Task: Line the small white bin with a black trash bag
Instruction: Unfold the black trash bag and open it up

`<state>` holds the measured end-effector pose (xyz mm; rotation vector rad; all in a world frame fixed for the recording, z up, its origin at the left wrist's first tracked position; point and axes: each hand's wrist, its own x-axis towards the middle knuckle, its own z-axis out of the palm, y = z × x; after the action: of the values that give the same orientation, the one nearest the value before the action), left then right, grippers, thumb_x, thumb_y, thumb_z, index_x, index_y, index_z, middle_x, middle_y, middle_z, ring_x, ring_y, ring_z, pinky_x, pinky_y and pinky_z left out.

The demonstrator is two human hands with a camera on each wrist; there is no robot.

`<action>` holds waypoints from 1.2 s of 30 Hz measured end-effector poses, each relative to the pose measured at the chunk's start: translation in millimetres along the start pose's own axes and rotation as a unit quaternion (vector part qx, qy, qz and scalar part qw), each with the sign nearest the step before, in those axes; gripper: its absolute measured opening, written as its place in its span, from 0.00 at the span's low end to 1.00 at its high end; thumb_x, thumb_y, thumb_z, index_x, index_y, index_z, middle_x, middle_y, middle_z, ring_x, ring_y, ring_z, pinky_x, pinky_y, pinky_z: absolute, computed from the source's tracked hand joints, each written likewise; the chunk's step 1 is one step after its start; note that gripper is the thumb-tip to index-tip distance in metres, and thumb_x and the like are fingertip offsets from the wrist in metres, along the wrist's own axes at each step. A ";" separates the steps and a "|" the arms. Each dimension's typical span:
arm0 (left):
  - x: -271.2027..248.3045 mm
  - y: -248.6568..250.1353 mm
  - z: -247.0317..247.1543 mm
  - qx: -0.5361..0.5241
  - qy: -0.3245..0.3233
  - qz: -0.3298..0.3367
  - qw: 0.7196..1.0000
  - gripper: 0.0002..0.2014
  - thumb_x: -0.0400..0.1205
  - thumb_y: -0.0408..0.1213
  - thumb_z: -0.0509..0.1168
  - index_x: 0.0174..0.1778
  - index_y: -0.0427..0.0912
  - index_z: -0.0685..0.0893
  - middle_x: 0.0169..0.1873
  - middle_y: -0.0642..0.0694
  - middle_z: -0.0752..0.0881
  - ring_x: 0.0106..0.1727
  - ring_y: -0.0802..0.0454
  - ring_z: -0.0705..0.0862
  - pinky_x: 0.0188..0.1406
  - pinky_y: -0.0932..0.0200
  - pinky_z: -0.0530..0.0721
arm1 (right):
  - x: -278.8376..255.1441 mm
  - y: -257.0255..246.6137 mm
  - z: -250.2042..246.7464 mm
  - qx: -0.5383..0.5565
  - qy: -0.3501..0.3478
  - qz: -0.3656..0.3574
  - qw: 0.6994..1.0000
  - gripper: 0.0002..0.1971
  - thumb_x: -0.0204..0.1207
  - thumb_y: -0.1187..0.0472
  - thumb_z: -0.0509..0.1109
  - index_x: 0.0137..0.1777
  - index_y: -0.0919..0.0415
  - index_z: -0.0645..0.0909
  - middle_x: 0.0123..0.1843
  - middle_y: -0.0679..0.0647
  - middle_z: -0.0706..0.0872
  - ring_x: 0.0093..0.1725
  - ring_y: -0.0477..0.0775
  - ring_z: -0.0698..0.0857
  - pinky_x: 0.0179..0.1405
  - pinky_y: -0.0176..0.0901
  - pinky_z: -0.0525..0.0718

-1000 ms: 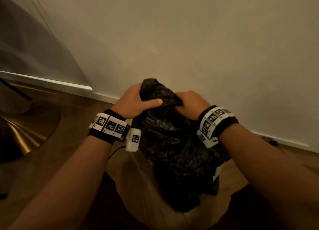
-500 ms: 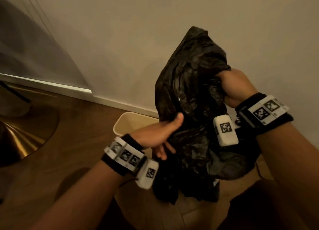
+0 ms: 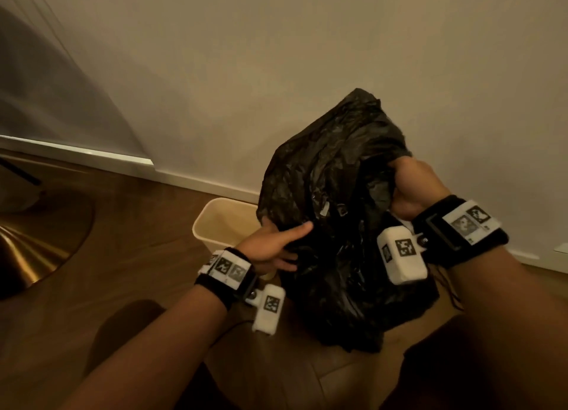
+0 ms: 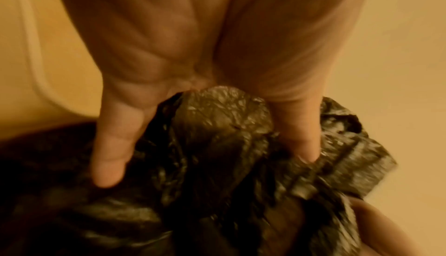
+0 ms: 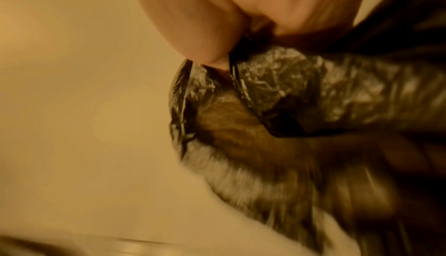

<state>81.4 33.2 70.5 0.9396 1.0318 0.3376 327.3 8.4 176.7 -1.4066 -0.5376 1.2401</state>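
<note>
One black trash bag (image 3: 335,225), crumpled, held above the floor at 3 o'clock of one small white bin (image 3: 226,222); likely light, limp, slippery film, best taken at the mouth edge. Left hand (image 3: 270,246) fingers curled into plastic, right hand (image 3: 412,191) fist bunching its upper edge

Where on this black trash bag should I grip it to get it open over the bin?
Probably at its open rim. The black trash bag hangs crumpled; right hand grips the top edge, left hand its left side. Take opposite edges from either side and spread them above the white bin.
</note>
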 end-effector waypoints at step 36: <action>-34.5 56.4 -48.3 0.184 0.065 0.124 0.973 0.17 0.77 0.31 0.75 0.60 0.46 0.84 0.49 0.50 0.91 0.53 0.63 0.89 0.47 0.70 0.85 | -10.6 46.9 -74.1 -0.401 -0.083 -0.110 0.906 0.21 0.82 0.39 0.63 0.57 0.53 0.88 0.51 0.48 0.92 0.50 0.46 0.90 0.52 0.47 0.86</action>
<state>32.9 68.2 126.5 1.4034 1.1198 0.4276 374.3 -45.2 124.4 -1.8426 -1.4015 0.9881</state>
